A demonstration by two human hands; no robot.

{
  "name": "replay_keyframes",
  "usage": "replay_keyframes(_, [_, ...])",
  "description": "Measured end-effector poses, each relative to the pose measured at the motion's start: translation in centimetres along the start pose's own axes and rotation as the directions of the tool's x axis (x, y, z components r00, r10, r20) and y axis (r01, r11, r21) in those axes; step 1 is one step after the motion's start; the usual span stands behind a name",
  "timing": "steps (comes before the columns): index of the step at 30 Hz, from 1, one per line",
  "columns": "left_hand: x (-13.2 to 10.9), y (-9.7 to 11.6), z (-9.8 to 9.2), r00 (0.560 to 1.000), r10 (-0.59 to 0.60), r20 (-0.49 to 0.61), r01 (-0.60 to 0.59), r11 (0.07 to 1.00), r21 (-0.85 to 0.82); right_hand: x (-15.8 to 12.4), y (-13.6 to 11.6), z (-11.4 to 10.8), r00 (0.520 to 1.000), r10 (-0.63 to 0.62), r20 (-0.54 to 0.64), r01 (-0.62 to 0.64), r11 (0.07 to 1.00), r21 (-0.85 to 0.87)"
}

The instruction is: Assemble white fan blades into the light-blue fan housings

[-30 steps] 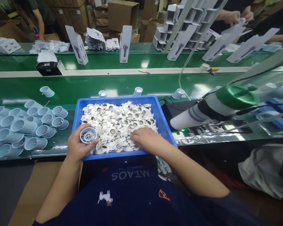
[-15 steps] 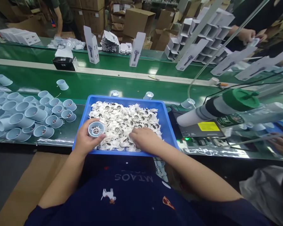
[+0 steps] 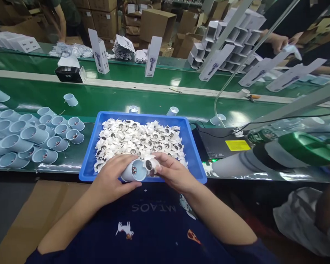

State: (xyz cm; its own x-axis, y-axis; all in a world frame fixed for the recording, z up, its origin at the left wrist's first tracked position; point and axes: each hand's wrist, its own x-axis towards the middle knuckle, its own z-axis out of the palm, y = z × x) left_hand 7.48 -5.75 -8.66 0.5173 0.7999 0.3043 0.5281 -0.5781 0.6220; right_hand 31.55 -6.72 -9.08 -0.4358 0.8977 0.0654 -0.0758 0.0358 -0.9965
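Note:
My left hand (image 3: 112, 179) is wrapped round a light blue cylindrical housing (image 3: 128, 175), its open end tilted toward the right; small metal and reddish parts show inside. Between the fingertips of my right hand (image 3: 176, 172) is a small white fan blade wheel (image 3: 150, 165) with a dark round hub, close beside the housing's mouth. Both hands are above the front edge of a blue tray (image 3: 191, 146). A heap of white fan blade wheels (image 3: 123, 137) fills the tray.
Many light blue housings (image 3: 34, 134) lie piled at the left. Right of the tray are a black device (image 3: 211, 141) with a yellow label and a green-lidded bottle (image 3: 264, 157). Upright white boxes (image 3: 151, 62) line the far bench. Co-workers' hands (image 3: 280, 42) show at upper right.
My right hand has come up from the heap with a fan blade wheel. My left hand has moved right and nearer, turning the housing toward it. The green-lidded bottle has shifted right and nearer.

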Motion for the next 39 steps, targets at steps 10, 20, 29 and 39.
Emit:
replay_keyframes(10, [0.3, 0.5, 1.8, 0.979, 0.143, -0.148, -0.137, 0.989, 0.053, 1.3, -3.1, 0.7, 0.97, -0.214, 0.117, 0.231, 0.651, -0.723])
replay_keyframes(20, [1.4, -0.5, 0.1, 0.956, 0.218, -0.194, -0.217, 0.976, 0.025, -0.7, -4.3, -0.5, 0.826, -0.524, 0.208, 0.412, 0.308, -0.857])
replay_keyframes(29, [11.4, -6.2, -6.5, 0.966, -0.225, -0.128, 0.252, 0.931, 0.264, -6.4, -3.4, -5.2, 0.646, -0.759, -0.075, 0.377, 0.403, -0.834])
replay_keyframes(39, [20.0, -16.3, -9.3, 0.815, -0.577, -0.047, 0.558, 0.761, 0.33, -10.2, -0.5, -6.0, 0.68, -0.724, 0.121, 0.383, 0.209, -0.9])
